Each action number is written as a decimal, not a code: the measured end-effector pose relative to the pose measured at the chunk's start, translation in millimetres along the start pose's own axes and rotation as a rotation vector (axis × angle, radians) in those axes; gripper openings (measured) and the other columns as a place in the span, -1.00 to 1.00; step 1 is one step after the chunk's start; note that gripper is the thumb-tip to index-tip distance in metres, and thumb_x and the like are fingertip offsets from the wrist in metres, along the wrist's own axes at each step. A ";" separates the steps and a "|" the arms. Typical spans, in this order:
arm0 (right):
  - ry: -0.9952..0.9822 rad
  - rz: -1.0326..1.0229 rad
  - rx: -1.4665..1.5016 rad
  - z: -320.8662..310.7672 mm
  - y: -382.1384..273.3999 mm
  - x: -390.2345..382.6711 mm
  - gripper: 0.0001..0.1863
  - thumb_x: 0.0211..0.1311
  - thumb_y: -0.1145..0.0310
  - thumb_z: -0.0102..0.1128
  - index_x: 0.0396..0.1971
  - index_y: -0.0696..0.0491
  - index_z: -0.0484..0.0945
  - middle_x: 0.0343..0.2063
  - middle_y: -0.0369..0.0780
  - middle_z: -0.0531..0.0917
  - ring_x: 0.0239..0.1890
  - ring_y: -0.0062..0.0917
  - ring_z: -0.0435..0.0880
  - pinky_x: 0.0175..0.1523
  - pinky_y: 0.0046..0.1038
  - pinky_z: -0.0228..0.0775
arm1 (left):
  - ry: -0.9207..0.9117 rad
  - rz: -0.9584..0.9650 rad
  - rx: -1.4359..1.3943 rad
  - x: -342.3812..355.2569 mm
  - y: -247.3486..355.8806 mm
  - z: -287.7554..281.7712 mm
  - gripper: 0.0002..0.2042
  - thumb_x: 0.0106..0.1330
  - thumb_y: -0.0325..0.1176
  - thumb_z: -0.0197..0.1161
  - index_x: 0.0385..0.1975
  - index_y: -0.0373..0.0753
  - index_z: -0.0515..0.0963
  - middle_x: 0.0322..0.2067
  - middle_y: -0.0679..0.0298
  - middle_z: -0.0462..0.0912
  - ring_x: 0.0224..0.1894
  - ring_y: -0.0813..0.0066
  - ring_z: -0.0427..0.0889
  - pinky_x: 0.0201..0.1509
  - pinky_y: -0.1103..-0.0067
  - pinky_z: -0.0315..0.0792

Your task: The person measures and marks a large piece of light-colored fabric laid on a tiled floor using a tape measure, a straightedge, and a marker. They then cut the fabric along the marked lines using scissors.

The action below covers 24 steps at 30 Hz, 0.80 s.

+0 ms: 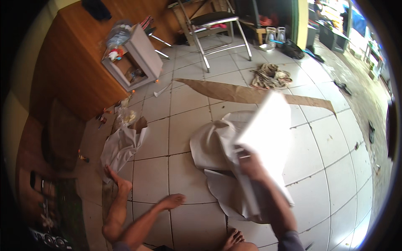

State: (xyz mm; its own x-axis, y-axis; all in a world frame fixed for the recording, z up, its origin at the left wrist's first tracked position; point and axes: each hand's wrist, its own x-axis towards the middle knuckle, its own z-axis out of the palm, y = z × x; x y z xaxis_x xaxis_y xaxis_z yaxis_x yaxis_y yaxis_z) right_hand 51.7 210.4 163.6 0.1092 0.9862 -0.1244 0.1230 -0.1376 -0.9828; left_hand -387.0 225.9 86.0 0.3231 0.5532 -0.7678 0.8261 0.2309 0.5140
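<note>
My right hand [252, 165] is closed on a white sheet [270, 125], smooth like vinyl, lifted and smeared by motion. A small dark spot with a pale bar shows at its fingers, too blurred to name. Beneath the arm lies more crumpled white sheet material [209, 144] in folds on the tiles. My left hand [171, 201] hovers low over the floor, fingers loosely stretched out with nothing in them. Beyond the white material stretches a long, curved strip of brown paper or card [222, 91].
A bunched patterned cloth [271, 77] lies past the brown strip. At the left are another crumpled white piece [125, 144] and a small grey cabinet [144, 58] on its side. A folding chair [215, 19] stands at the back. My bare foot [119, 180] rests at the left.
</note>
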 end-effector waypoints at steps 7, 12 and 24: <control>0.291 -0.217 -0.646 62.4 33.5 -58.0 -0.29 0.23 0.12 0.47 0.31 0.11 0.44 0.06 0.06 0.63 0.22 -0.10 0.59 0.27 -0.06 0.44 | 0.132 -0.119 0.831 -119.5 -6.2 -191.4 -0.48 0.42 0.02 0.24 0.23 -0.20 0.58 0.20 -0.02 0.63 0.26 -0.04 0.59 0.38 0.23 0.41; 0.701 0.435 -0.753 -25.9 138.9 -48.9 -0.12 0.09 0.06 0.56 0.37 0.06 0.36 0.06 0.14 0.64 0.12 -0.06 0.65 0.19 -0.12 0.51 | 0.304 -0.152 0.756 -93.1 -34.8 -225.4 -0.50 0.43 -0.01 0.23 0.21 -0.23 0.59 0.18 -0.03 0.65 0.25 -0.05 0.60 0.35 0.19 0.44; 1.063 0.030 -1.263 -390.3 120.6 -24.8 -0.38 0.41 0.10 0.18 0.40 0.01 0.40 0.31 0.00 0.51 0.31 -0.14 0.45 0.42 -0.14 0.26 | 0.600 -0.235 0.621 77.7 -126.7 -275.6 -0.38 0.46 -0.04 0.23 0.42 -0.23 0.34 0.29 0.01 0.51 0.33 -0.07 0.49 0.41 0.16 0.40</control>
State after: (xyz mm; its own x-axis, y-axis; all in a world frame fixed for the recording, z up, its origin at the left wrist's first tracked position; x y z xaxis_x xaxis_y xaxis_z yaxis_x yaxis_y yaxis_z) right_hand 448.7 133.5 101.3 0.6446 0.5547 0.5261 0.7249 -0.6620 -0.1903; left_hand -593.7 460.2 66.7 -0.0380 0.9118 -0.4088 0.9978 0.0127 -0.0645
